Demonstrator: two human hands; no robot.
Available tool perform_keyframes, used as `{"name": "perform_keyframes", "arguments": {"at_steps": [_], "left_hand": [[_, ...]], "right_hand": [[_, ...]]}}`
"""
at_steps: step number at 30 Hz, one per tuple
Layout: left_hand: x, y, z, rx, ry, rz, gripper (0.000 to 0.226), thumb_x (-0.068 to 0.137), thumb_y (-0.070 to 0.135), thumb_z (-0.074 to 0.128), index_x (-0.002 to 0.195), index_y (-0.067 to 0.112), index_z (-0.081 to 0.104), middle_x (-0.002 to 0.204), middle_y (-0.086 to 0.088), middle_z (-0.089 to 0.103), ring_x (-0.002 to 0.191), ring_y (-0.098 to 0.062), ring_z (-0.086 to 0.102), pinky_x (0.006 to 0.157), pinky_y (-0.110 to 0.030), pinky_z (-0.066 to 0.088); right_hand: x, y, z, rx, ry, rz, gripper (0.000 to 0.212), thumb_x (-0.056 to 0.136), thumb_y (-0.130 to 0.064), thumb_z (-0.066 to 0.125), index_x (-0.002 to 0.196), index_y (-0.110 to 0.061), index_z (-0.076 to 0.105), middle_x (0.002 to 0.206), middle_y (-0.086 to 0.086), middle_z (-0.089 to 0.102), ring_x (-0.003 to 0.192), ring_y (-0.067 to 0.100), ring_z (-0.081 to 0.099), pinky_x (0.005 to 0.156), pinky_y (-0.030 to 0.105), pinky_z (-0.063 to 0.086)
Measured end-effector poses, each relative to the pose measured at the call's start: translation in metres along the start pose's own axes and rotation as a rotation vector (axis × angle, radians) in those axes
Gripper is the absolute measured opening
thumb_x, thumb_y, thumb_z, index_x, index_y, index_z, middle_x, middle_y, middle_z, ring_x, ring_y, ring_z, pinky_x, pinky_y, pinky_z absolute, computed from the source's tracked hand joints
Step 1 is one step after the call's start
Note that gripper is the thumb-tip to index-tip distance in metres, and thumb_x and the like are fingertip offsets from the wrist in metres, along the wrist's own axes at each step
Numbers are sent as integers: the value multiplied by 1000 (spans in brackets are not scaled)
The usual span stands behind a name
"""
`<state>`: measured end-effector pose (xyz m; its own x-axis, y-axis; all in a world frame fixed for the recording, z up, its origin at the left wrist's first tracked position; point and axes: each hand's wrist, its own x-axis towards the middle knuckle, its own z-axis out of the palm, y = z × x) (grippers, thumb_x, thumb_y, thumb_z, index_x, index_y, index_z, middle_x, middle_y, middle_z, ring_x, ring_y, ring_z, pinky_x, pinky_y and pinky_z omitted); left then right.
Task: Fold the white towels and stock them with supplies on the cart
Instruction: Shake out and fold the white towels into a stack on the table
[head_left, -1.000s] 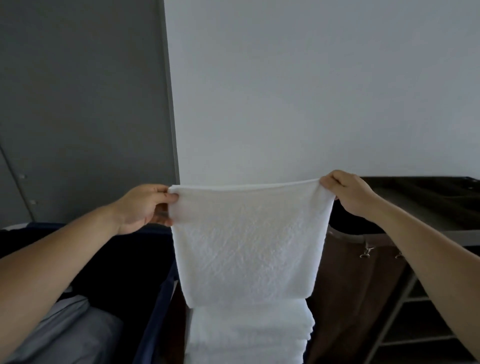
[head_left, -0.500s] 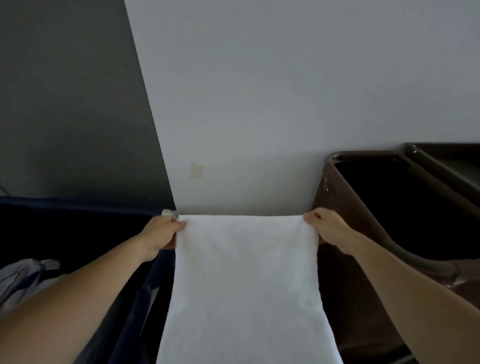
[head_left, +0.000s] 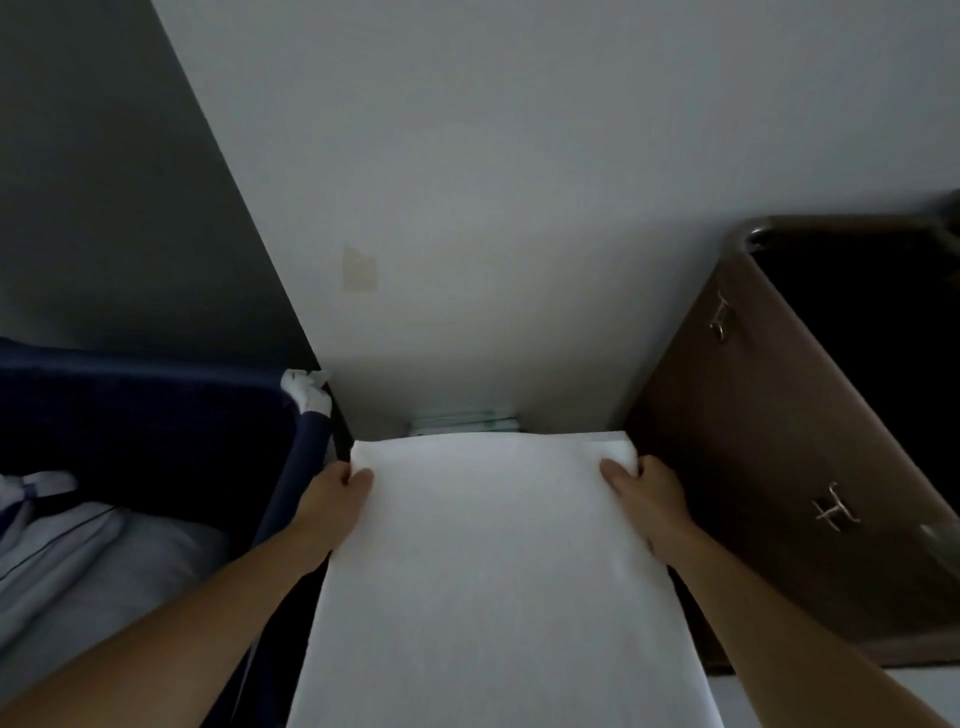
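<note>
Left hand (head_left: 336, 493) and right hand (head_left: 647, 499) each pinch a far corner of the white towel (head_left: 493, 571), thumbs on top, other fingers hidden beneath. It lies flat between navy bin (head_left: 156, 415) and brown hamper (head_left: 753, 467). Laying-down step, I'd judge; next, release and smooth it square.

navy bin (head_left: 156, 415) left; grey linen (head_left: 104, 561) inside | white wall (head_left: 519, 182); yellowish patch (head_left: 359, 270)
</note>
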<state>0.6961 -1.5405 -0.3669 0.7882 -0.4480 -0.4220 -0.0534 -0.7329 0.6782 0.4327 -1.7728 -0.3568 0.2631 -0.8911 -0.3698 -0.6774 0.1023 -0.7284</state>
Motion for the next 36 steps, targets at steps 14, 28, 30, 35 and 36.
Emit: {"name": "perform_keyframes", "arguments": {"at_steps": [14,28,30,35,36], "left_hand": [[11,6,9,63,110,171,21,106,27,37,117,11,44,98,-3,53,74,-9,49,69,-33,36],[-31,-24,13,174,80,47,57,96,45,53,140,9,45,138,-14,48,122,-36,51,100,-50,47],[-58,-41,17,112,63,-6,65,97,51,49,145,9,39,142,-13,46,122,-33,51,98,-43,44],[-110,-75,20,40,-51,-72,76,100,57,41,151,2,29,148,-16,45,125,-34,50,85,-30,35],[-117,-78,18,44,-59,-67,75,99,57,41,149,1,31,146,-16,47,122,-34,52,84,-29,36]], "right_hand": [[4,1,-1,-60,148,-154,25,99,-33,57,98,-8,53,87,7,59,90,37,60,78,44,49],[-21,18,1,-114,86,-167,54,95,-36,61,137,-4,50,135,18,50,120,38,53,104,50,44],[-47,30,-3,-181,58,-179,51,95,-39,59,134,-6,53,131,17,56,119,37,54,101,50,45],[-117,67,-17,-355,-15,-78,56,96,-51,49,136,-13,51,132,11,56,119,34,55,99,46,47],[-129,74,-20,-391,-9,-54,58,96,-52,47,138,-12,50,134,12,55,121,35,53,100,47,46]]}}
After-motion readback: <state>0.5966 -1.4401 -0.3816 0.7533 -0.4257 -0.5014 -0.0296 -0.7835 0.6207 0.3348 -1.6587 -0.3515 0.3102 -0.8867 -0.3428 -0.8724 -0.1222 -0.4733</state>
